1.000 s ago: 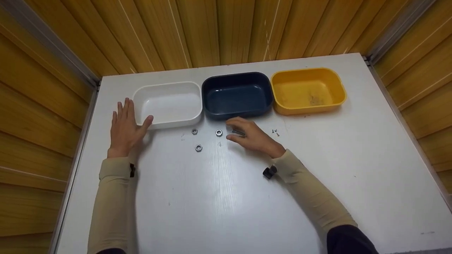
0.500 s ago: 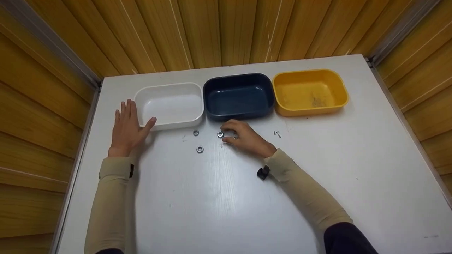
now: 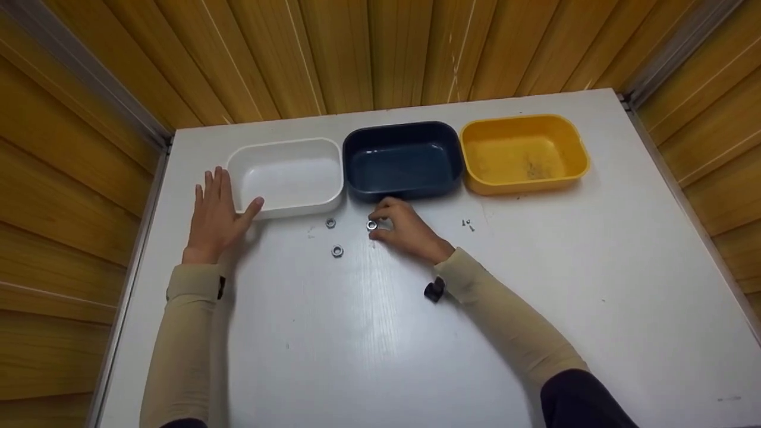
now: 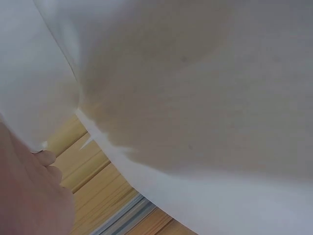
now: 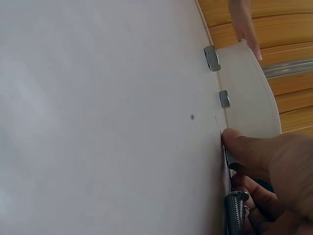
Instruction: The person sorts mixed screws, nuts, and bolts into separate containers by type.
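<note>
My right hand (image 3: 404,229) is at the table's middle, its thumb and fingertips on either side of a metal hex nut (image 3: 371,225). In the right wrist view the thumb partly covers this nut, and a threaded bolt (image 5: 236,213) lies close by the fingers; from the head that bolt is hidden under the hand. Two more hex nuts lie to the left, one nearer the bins (image 3: 330,223) and one nearer me (image 3: 337,251). My left hand (image 3: 213,223) rests against the left end of the white bin (image 3: 303,209), fingers straight, thumb at its front rim.
A dark blue bin (image 3: 404,193) and a yellow bin (image 3: 523,187) stand in a row beside the white one. Several tiny screws (image 3: 468,224) lie right of my right hand. Wood-look panels (image 3: 392,53) enclose the white table's back and sides.
My right hand has moved left, past the bolts, and its thumb and fingers have closed about the nut. The left hand stays at the white bin.
</note>
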A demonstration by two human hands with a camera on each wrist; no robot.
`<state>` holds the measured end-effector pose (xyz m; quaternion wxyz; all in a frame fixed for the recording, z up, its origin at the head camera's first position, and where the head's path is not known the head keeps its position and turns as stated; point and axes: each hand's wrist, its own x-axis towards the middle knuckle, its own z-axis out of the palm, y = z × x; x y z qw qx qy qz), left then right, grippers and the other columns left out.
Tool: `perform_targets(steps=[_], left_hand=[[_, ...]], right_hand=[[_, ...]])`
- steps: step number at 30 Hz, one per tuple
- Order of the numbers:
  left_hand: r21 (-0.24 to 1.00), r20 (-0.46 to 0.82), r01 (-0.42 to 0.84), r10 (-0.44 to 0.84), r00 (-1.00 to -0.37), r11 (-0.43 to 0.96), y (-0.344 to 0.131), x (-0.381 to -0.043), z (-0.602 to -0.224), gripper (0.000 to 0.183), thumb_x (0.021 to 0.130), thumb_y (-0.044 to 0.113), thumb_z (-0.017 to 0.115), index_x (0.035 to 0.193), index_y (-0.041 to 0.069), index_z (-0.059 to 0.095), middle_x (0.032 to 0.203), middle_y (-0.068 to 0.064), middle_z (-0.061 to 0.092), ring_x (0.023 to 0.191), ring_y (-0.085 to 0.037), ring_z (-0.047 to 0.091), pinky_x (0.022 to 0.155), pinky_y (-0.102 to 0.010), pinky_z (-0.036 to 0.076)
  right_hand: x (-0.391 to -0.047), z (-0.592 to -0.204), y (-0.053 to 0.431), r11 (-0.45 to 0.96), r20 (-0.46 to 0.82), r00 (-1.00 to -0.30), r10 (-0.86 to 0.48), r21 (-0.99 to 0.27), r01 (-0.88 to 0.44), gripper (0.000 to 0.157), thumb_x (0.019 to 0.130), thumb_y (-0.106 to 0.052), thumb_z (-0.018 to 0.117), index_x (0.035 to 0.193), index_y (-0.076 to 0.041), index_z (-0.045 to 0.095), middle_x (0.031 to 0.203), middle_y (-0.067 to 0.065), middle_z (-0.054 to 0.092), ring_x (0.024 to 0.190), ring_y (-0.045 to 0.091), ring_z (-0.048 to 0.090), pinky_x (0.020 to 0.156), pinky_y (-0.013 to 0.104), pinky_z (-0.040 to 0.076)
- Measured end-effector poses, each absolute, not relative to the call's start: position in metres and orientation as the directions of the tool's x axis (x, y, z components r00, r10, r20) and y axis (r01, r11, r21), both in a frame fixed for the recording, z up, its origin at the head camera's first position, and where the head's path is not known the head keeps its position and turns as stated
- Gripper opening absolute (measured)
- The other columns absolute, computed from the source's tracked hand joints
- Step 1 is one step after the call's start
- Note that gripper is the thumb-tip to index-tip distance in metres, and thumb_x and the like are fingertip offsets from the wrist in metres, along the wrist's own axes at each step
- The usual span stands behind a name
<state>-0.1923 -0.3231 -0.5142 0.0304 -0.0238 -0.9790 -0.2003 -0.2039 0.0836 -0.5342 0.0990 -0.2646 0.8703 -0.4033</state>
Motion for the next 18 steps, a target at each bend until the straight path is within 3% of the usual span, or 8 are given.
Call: perform_targets(steps=[18], left_hand=[[0.391,0.075,0.077,0.051,-0.996,0.917,-0.3238,-0.1923,-0.5149,0.112,0.102,0.073,0.048,0.167,-0.009,0.008,0.177,-0.029,0.007,0.166,-0.045,-0.001,0.135,-0.057,-0.002]], right_hand=[[-0.2005,-0.5309,0.0769,0.584,0.07,-0.817,-0.572,-0.665,-0.466,0.023,0.098,-0.014,0.078,0.117,-0.001,0.08,0.11,0.012,0.065,0.107,0.028,0.061,0.103,0.045,0.049]])
